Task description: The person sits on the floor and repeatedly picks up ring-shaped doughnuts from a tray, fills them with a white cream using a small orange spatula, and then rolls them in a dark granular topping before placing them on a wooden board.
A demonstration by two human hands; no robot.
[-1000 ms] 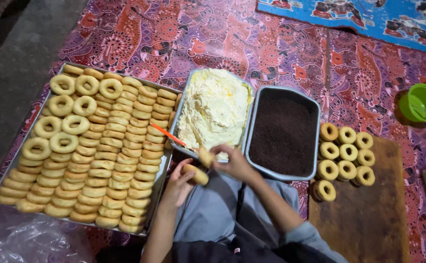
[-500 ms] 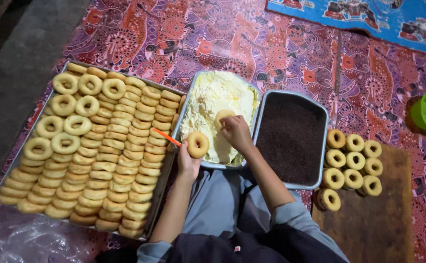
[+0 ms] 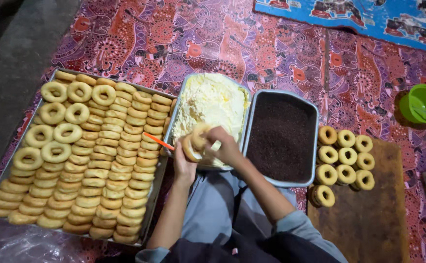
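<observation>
My left hand (image 3: 183,164) holds a split doughnut (image 3: 193,144) over the near edge of the metal tray of pale cream (image 3: 212,100). My right hand (image 3: 225,146) is closed on a spreading tool and presses against the doughnut's open side. An orange handle (image 3: 158,141) sticks out to the left of the doughnut. To the left lies a big metal tray (image 3: 155,187) packed with plain ring doughnuts (image 3: 84,156). On the right a tray of dark chocolate sprinkles (image 3: 282,136) sits beside the cream.
Several filled doughnuts (image 3: 345,158) stand on a wooden board (image 3: 369,214) at the right. A green plastic bowl (image 3: 425,103) sits at the far right. A patterned red cloth (image 3: 174,39) covers the floor, and clear plastic (image 3: 18,243) lies at the bottom left.
My right hand pulled back from the cream to the doughnut in my left hand. The doughnut tilted up and both hands now meet at the cream tray's near edge.
</observation>
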